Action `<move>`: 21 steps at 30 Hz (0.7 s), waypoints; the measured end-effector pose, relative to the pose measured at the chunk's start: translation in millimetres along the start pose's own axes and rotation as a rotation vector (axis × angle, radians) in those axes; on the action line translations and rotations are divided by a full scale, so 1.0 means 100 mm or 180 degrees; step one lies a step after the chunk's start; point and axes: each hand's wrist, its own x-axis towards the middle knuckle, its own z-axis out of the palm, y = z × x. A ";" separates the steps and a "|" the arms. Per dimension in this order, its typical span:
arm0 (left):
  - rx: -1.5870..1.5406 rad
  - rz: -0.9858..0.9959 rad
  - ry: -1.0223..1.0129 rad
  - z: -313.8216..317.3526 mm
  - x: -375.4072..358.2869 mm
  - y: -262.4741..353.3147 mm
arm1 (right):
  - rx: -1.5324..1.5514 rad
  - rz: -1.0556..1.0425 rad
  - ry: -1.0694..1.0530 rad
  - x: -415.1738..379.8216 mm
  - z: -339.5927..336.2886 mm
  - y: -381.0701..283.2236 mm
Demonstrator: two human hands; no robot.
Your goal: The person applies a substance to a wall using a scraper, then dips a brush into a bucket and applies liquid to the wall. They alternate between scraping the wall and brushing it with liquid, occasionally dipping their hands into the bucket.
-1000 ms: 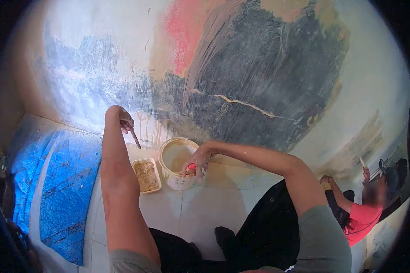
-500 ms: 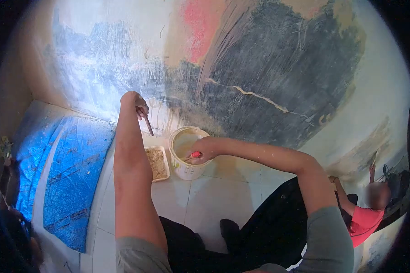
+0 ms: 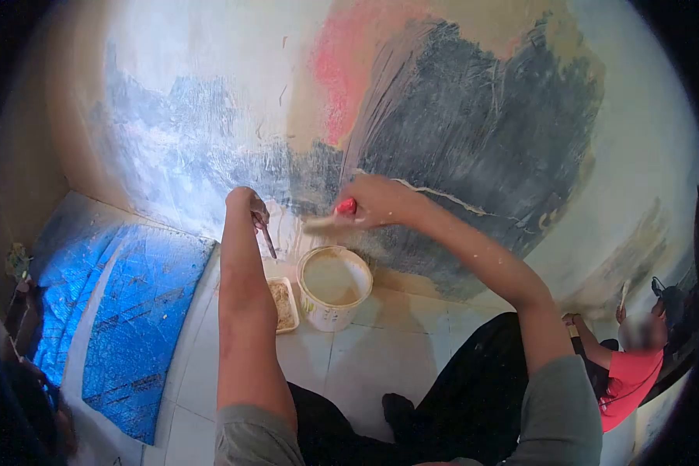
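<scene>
My right hand (image 3: 377,200) is closed round the red handle of a paintbrush (image 3: 322,226), whose pale end is blurred. It is above a white bucket (image 3: 366,293) with a cloudy beige liquid (image 3: 330,281) inside. My left hand (image 3: 259,208) is closed on a thin, dark, flat tool (image 3: 269,242) pointing down; its kind does not show. Just left of the bucket sits a shallow cream tray (image 3: 293,321) holding a sandy brown material (image 3: 283,301).
Ahead is a wall (image 3: 474,116) with grey, white and pink patches and a pale crack line (image 3: 443,193). A blue sheet (image 3: 144,326) lies at the left on the tiled floor (image 3: 365,357). At the right, a person in a red shirt (image 3: 633,380) sits near the wall.
My right hand has lifted the paintbrush up out of the bucket towards the wall. My left hand still holds the flat tool. The view has shifted slightly.
</scene>
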 end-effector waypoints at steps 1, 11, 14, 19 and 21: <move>0.0009 0.0008 -0.0005 -0.03 0.09 -0.01 | -0.0004 0.0012 0.0000 -0.03 -0.11 -0.04; 0.0054 -0.0004 -0.0136 -0.04 0.26 0.04 | -0.1252 -0.0299 0.1726 -0.26 -1.25 -0.46; 0.0029 0.0034 -0.0079 -0.01 0.26 0.00 | -0.2000 -0.0458 0.2245 -0.21 -1.56 -0.43; -0.0033 -0.0087 0.0001 0.04 0.27 0.01 | -0.2829 -0.0118 0.2720 0.03 -1.94 -0.49; 0.0005 -0.0082 -0.0021 0.03 0.32 0.01 | -0.3180 -0.0079 0.2770 0.15 -1.99 -0.34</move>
